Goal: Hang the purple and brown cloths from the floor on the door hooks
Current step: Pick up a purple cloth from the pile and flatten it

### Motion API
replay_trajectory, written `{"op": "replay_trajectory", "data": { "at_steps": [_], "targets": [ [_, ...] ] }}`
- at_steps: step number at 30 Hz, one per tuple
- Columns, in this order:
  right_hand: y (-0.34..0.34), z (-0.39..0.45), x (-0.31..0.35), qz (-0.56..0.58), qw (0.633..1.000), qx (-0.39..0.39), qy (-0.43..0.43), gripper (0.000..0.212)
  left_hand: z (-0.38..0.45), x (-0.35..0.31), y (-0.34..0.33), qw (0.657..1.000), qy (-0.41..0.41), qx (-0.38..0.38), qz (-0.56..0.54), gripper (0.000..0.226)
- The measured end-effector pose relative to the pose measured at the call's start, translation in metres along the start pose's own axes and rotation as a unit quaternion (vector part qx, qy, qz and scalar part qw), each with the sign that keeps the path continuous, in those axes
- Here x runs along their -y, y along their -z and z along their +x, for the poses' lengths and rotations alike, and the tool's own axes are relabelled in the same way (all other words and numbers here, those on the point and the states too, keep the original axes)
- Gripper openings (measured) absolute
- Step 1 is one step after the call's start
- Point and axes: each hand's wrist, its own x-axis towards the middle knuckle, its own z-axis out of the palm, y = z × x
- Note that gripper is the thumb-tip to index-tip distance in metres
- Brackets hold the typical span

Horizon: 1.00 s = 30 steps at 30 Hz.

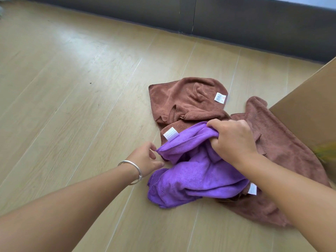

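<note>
Both bare forearms reach forward and down toward the purple cloth. The right hand is over the cloth's upper part, knuckles up, fingers curled round a bunched fold of it and gripping it. The left hand is just beside the cloth's left edge, fingers loosely spread, their tips at or touching the fabric without clasping it. The left wrist wears a silver bangle.

We take this for a room in a home: pale wood-plank floor, a dark skirting board along the wall, and soft towels lying on the boards.
</note>
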Motion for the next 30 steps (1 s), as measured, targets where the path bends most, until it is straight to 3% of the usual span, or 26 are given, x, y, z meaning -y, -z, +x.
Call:
{"op": "replay_trajectory", "data": {
  "at_steps": [8,11,14,23,27,30],
  "targets": [
    [0.003,-0.006,-0.003,0.000,1.000,0.004,-0.007,0.033,-0.004,-0.033,-0.003,0.988,-0.076,-0.044,-0.127,0.003],
    [0.009,-0.006,0.013,0.101,0.985,-0.005,0.141,0.047,-0.008,-0.042,-0.006,0.984,-0.097,-0.050,-0.143,0.003],
    [0.012,-0.008,0.036,0.169,0.954,0.033,0.244,0.037,-0.010,-0.045,-0.009,0.981,-0.104,-0.047,-0.160,0.004],
    [0.002,-0.012,0.055,0.039,0.973,0.034,0.226,0.032,-0.012,-0.039,-0.007,0.977,-0.101,-0.032,-0.184,0.005],
    [0.002,-0.012,0.054,0.082,0.970,0.017,0.229,0.003,-0.012,-0.032,-0.006,0.980,-0.094,-0.052,-0.170,0.015],
    [0.006,-0.006,0.046,0.134,0.970,0.038,0.199,0.016,-0.012,-0.031,0.002,0.976,-0.167,-0.087,-0.111,0.036]
  ]
}}
